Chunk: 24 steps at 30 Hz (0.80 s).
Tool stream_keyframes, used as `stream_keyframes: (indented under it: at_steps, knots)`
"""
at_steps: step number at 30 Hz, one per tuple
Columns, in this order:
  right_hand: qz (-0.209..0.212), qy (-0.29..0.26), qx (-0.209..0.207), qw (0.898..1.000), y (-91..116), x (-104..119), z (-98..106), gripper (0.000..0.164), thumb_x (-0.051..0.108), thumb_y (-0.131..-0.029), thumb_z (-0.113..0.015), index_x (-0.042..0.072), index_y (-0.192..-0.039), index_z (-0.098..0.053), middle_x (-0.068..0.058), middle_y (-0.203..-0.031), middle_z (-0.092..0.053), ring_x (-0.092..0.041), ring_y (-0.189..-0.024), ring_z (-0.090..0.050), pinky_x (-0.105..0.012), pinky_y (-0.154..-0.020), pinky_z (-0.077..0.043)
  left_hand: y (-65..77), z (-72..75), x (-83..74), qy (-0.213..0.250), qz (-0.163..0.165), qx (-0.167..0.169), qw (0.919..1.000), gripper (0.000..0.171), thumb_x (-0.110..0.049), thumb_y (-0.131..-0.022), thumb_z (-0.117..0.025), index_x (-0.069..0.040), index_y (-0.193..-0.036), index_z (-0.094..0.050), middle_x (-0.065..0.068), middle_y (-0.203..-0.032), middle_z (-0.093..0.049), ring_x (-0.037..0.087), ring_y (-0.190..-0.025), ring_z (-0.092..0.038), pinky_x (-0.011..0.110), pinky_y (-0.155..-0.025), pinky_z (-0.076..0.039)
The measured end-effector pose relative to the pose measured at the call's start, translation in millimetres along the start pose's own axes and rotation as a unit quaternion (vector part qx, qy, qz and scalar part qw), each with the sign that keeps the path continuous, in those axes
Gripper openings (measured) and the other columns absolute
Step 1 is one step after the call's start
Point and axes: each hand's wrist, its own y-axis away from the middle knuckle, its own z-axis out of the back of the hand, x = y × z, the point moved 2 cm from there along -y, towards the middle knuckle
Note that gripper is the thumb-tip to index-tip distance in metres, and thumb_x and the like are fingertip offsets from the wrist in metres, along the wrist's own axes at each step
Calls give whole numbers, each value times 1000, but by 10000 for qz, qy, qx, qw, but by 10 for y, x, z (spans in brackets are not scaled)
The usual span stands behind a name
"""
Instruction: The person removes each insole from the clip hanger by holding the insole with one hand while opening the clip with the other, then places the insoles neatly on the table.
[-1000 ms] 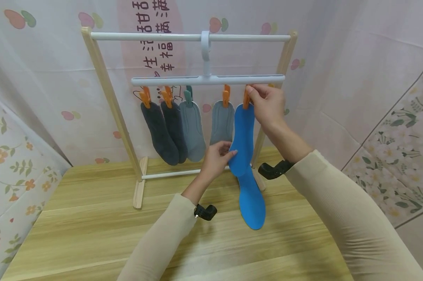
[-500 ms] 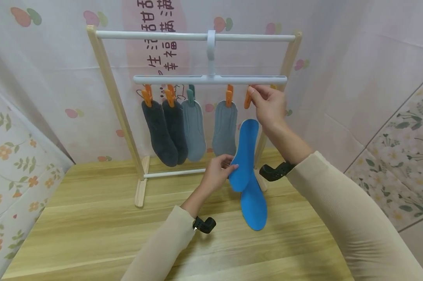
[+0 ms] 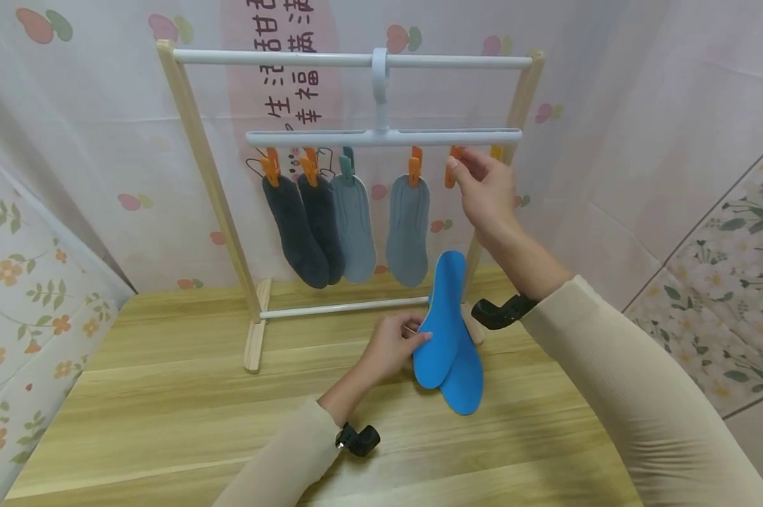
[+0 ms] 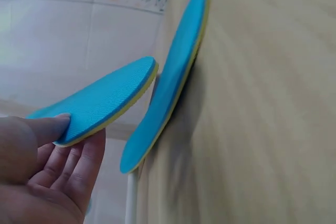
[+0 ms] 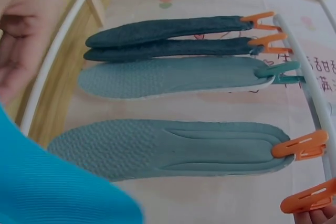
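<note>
- The left hand (image 3: 391, 345) grasps a blue insole (image 3: 441, 324) by the edge of its broad end, thumb on the blue face and fingers beneath.
- That insole tilts, narrow end up, below the hanger (image 3: 318, 139) and apart from the clip above it.
- The other blue insole (image 3: 467, 380) lies at the table (image 3: 166, 408), partly behind the held 1 in the head view, near the rack's lower white rod (image 3: 337, 309).
- The right hand (image 3: 490, 190) pinches an orange clip (image 3: 450, 173) at the hanger's right part.
- 4 insoles hang to the left of that clip: 2 dark insoles (image 3: 293, 232) on 2 orange clips, then 2 grey insoles (image 3: 408, 232), 1 on a green clip (image 3: 346, 167) and 1 on another orange clip (image 3: 414, 169).
- A yellow clip (image 3: 496, 153) is just beyond the right hand.
- The hanger hooks over the rack's white top bar (image 3: 280, 58).
</note>
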Motion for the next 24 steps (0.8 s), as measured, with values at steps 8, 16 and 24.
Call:
stream_keyframes:
  at_steps: [8, 16, 24]
  knots:
    - [-87, 21, 146, 9999, 10, -16, -6, 45, 29, -101, -62, 9, -142, -58, -9, -143, -62, -18, -130, -57, -32, -116, -44, 202, -77, 49, 218, 477, 348, 9980, 22, -9, -94, -71, 1, -113, -70, 12, -97, -69, 13, -76, -67, 24, -58, -56]
    - [3, -5, 175, 9998, 15, -66, 11, 45, 26, -101, -63, 9, -142, -57, -10, -142, -62, -18, -127, -60, -33, -115, -45, 318, -161, 146, 796, 1117, 390, 9898, 25, -8, -92, -74, 6, -112, -68, 10, -91, -67, 10, -66, -63, 28, -52, -58]
    - [142, -161, 215, 9995, 12, -89, -35, 45, 25, -101, -64, 7, -141, -59, -12, -137, -65, -16, -116, -63, -33, -112, -48, 333, -99, 230, 960, 1538, 176, 9833, 30, -8, -92, -73, 8, -117, -67, 14, -94, -68, 11, -63, -64, 31, -55, -60]
